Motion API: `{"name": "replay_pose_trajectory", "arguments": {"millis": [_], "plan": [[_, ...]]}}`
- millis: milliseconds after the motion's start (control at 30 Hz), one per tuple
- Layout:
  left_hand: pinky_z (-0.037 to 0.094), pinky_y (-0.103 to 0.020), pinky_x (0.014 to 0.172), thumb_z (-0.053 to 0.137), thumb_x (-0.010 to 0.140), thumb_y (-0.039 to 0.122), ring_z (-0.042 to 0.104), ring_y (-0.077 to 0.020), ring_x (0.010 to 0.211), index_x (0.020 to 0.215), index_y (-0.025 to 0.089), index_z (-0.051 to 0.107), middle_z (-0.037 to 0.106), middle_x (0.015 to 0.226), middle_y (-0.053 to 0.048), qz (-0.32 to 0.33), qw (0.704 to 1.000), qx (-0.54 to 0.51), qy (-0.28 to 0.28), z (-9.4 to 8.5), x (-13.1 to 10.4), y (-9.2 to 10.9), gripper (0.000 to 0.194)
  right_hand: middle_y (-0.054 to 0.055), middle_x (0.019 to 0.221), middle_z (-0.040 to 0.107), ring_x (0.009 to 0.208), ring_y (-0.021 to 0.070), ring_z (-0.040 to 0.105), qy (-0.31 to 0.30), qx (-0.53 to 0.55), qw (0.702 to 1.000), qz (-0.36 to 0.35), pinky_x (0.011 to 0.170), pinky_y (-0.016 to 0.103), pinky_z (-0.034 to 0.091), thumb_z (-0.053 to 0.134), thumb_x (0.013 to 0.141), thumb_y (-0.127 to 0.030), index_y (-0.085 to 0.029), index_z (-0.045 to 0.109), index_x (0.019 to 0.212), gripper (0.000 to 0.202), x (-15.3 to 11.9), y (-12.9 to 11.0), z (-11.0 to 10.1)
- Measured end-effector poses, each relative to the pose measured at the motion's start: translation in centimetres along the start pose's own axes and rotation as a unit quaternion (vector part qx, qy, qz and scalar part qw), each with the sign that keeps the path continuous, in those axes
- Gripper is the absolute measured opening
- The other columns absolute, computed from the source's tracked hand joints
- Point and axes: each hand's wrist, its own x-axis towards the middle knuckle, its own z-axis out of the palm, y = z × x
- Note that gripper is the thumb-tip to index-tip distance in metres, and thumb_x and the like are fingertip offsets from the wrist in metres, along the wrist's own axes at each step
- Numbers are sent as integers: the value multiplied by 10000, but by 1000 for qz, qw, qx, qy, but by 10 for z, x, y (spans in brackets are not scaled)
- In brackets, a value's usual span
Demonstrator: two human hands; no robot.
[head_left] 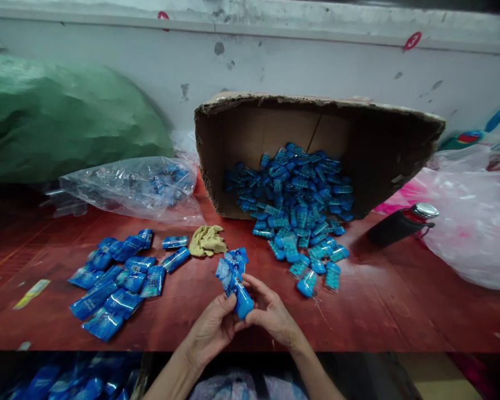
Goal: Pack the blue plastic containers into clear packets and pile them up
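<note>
Near the table's front edge, my left hand point(214, 328) and my right hand point(273, 314) hold a small blue container point(244, 303) between them. Blue printed wrappers point(234, 265) stick out above it, and my left thumb presses on them. My right thumb and fingers are around the container's right side. To the left lies a group of blue packets point(123, 278). Up and to the right, a cardboard box point(241, 105) on its side spills many small blue containers point(300, 194) with clear middles onto the table. A crumpled yellow cloth point(207, 240) is just beyond the wrappers.
The red table point(183, 316) also bears a clear plastic bag point(129, 183) with blue wrappers, a big green sack point(66, 122) at the left, a black bottle point(400, 224) and a pinkish plastic bag point(479, 222) at the right. More blue packets point(75, 380) lie below the front left edge.
</note>
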Motion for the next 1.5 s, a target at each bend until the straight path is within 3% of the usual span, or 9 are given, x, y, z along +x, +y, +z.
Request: {"name": "replay_pose_trajectory", "arguments": {"millis": [400, 667, 767, 867, 967, 1033, 1267, 1367, 1500], "plan": [[501, -283, 645, 603, 716, 297, 632, -153, 682, 863, 154, 595, 679, 768, -43, 36, 994, 67, 77, 16, 0, 1, 205, 24, 951, 601, 878, 171, 560, 137, -251, 952, -112, 808, 292, 444, 559, 721, -112, -236, 572, 1052, 354, -6, 5, 9], [454, -284, 549, 506, 703, 525, 629, -204, 648, 843, 136, 584, 668, 716, -94, 14, 969, 208, 132, 10, -5, 17, 420, 35, 885, 608, 820, 173, 566, 176, -149, 969, -85, 729, 298, 482, 584, 704, -182, -196, 578, 948, 244, -2, 10, 4], [454, -327, 716, 491, 725, 490, 597, -249, 886, 904, 172, 599, 666, 873, -105, 168, 890, 367, 212, -6, -2, 36, 380, 12, 800, 584, 673, 143, 557, 187, 32, 982, -18, 569, 280, 508, 646, 664, -256, -191, 562, 907, 266, 1, 14, 0], [286, -373, 967, 566, 702, 382, 368, -282, 1200, 1024, 224, 569, 549, 1185, -96, 379, 718, 511, 281, -22, 20, 64, 359, 1, 788, 562, 638, 122, 542, 195, 132, 972, 0, 550, 278, 509, 687, 633, -267, -192, 558, 889, 297, 1, 15, 0], [71, -484, 1023, 632, 644, 331, 142, -318, 1300, 1093, 194, 525, 419, 1322, -134, 393, 597, 642, 277, -32, 59, 91, 481, 8, 785, 561, 648, 127, 543, 195, 145, 970, 3, 537, 274, 506, 707, 616, -264, -186, 563, 877, 308, 0, 12, 1], [57, -491, 1018, 609, 668, 260, 204, -309, 1284, 1032, 212, 562, 460, 1292, -132, 363, 577, 692, 239, -36, 85, 103, 370, 7, 776, 559, 642, 126, 541, 195, 143, 970, 6, 528, 271, 505, 713, 611, -265, -184, 563, 873, 312, -1, 11, 2], [92, -468, 1018, 552, 718, 296, 213, -305, 1278, 1008, 197, 565, 488, 1260, -140, 378, 605, 656, 248, -29, 91, 100, 306, 1, 788, 559, 649, 118, 544, 227, 132, 965, -14, 530, 256, 508, 698, 634, -259, -188, 555, 878, 292, -5, 13, -7], [375, -360, 855, 553, 713, 385, 519, -266, 1022, 1073, 194, 506, 590, 1093, -125, 330, 763, 505, 229, -19, 54, 73, 411, 6, 796, 566, 653, 126, 551, 247, 96, 964, -35, 536, 265, 516, 682, 651, -275, -190, 553, 892, 286, -3, 15, -9], [415, -255, 524, 531, 705, 479, 585, -159, 590, 873, 148, 568, 642, 757, -79, 70, 963, 245, 94, 1, 17, 28, 373, 17, 818, 590, 733, 153, 568, 237, -20, 969, -70, 621, 282, 511, 637, 691, -244, -190, 560, 888, 218, 0, 14, -1]]}}
